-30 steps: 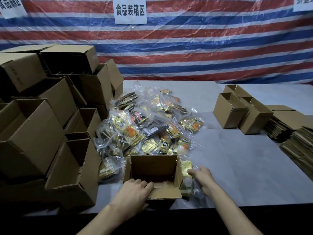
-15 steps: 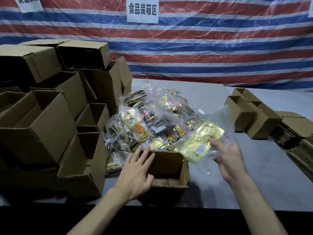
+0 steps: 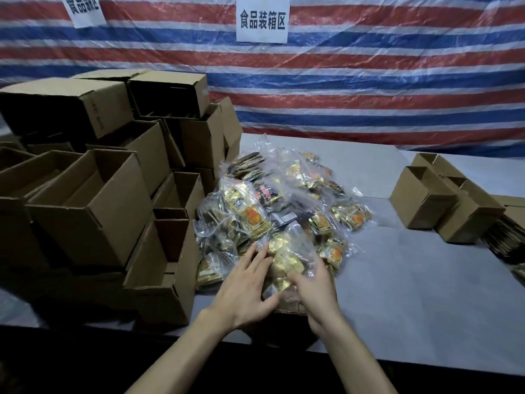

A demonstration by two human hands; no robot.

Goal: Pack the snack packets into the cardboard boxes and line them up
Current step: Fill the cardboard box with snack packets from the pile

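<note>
Now the gold snack packet (image 3: 287, 261), aloft 0.5 s ago, lies over the cardboard box (image 3: 288, 311) at 6 o'clock of the pile (image 3: 284, 200), left hand (image 3: 247, 282) pressing flat-fingered, right hand (image 3: 316, 291) grip unreadable under film, so packet 1 looks nearly packed.

A tarpaulin backdrop (image 3: 369, 81) is running in horizontal red, white and blue stripes, carrying two white paper signs (image 3: 262, 19) with black characters. The cardboard boxes (image 3: 93, 211) are showing plain brown, the table (image 3: 412, 294) pale grey. The snack packets (image 3: 284, 200) are glinting gold, orange and black inside clear plastic; the nearest packet (image 3: 284, 263) is showing gold through its clear bag.
</note>
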